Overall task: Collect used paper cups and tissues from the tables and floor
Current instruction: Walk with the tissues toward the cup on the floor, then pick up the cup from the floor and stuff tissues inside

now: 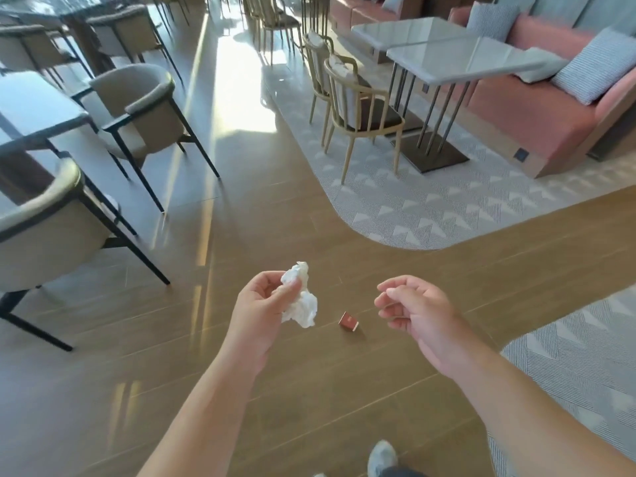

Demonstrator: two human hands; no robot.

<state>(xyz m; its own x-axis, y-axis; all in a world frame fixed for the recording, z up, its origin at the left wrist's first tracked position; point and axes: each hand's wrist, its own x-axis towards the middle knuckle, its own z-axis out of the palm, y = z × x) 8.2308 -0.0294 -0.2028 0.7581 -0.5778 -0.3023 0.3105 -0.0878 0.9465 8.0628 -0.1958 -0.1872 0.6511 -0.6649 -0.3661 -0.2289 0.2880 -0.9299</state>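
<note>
I'm looking at a café or restaurant dining room: rows of upholstered armchairs [144,108] at dark counters [31,105], marble-topped counters [461,60] along a pink banquette [537,108] with cushions [595,67], wood floor [275,208] and patterned carpet [430,208].

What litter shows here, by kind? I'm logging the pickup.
Crumpled white tissue, gripped in the left hand: 1
Small red box on the wooden floor: 1
Paper cups: 0
Total: 2
</note>
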